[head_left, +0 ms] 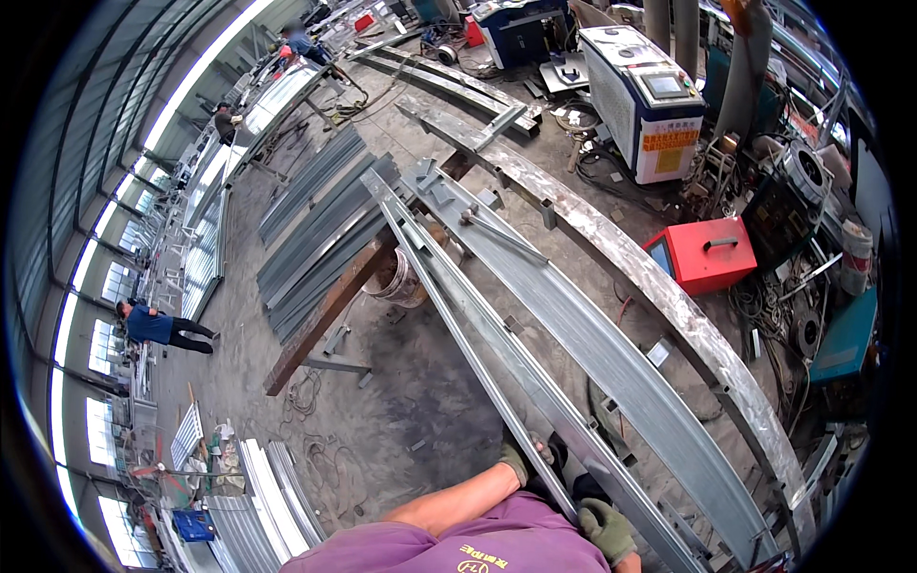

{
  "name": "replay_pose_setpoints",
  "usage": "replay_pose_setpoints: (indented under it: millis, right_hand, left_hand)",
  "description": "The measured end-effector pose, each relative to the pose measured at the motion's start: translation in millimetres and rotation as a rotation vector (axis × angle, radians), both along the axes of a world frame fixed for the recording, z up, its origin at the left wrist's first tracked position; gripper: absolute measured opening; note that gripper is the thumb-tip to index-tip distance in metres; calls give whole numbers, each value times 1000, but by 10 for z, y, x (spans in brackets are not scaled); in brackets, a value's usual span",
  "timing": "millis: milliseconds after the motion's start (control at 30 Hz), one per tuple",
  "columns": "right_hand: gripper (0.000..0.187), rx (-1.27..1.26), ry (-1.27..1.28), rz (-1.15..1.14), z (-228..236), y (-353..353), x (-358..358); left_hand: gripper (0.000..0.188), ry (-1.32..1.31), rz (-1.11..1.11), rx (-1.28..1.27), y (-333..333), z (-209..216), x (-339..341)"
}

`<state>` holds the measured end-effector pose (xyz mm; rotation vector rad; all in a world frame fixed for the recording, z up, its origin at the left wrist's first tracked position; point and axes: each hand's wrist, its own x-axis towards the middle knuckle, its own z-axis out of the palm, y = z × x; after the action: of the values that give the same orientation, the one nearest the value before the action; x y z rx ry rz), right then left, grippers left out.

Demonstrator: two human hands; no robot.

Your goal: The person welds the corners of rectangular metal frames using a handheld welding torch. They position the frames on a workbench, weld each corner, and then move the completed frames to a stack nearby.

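A long, narrow steel bar (465,339) slants from the stacked profiles down toward my body. Around its near part wraps my left hand (519,455), in a dark green glove with a bare fingertip showing. My right hand (604,528), gloved in grey-green, is closed at the bar's near end; its fingertips are partly hidden. Something black, too unclear to name, shows between my hands. Just right of the bar, a wider galvanized steel channel (535,368) runs alongside it. Beyond that lies a broad galvanized beam (611,358).
A rusty steel support beam (334,310) and a bucket (390,279) stand under the far ends. A long pale beam (659,310) curves along the right. Farther right are a red machine (712,256), a white-and-blue cabinet (642,105) and cables. A person (153,325) stands far left.
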<state>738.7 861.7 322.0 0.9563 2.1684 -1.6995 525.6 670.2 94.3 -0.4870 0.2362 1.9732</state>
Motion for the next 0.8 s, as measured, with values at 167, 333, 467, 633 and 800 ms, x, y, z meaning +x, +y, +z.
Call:
replay_pose_setpoints:
  millis: [167,333,467,633,800]
  right_hand:
    - [44,61,-72,123,-61,-53,-380]
    - [39,347,-187,258,-225,-33,-521]
    - [38,358,-137,165,-628,-29,-404]
    - [38,284,-130,41,-905,-43,-263]
    - [41,236,-125,28,-1232,-11,-92]
  left_hand:
    - [66,-157,47,-495,170,370,-30]
    - [88,-108,33,-602,259,1069,-132]
    - [58,-20,-50,-564,-79,922,-151]
    - [70,440,-411,-1133,-251,833,-86]
    - [74,860,-669,-1302,-326,681,-77]
